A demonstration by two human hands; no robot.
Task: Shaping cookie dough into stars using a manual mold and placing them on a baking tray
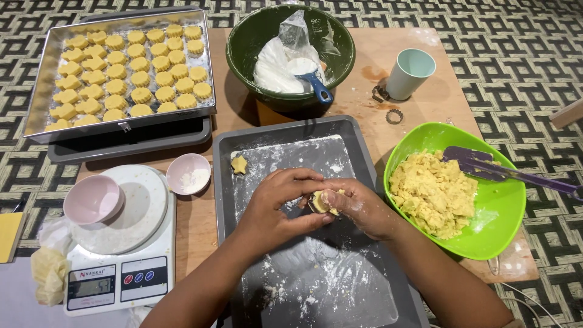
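Both hands meet over a dark floured baking tray (364, 158). My left hand (276, 206) and my right hand (361, 206) together pinch a small piece of yellow dough (320, 201) between the fingertips. A star-shaped dough piece (239, 164) lies alone at the tray's far left corner. To the right stands a lime green bowl (504, 225) of crumbly yellow dough (432, 193) with a purple spatula (504, 173) resting across it.
A metal tray (36, 97) of several cut cookies sits far left. A dark green bowl (243, 42) holds a flour bag and a blue scoop. A white scale (121, 276) carries a pink bowl; another small pink bowl (188, 173), a pale cup (410, 73) and cutters (395, 115) stand nearby.
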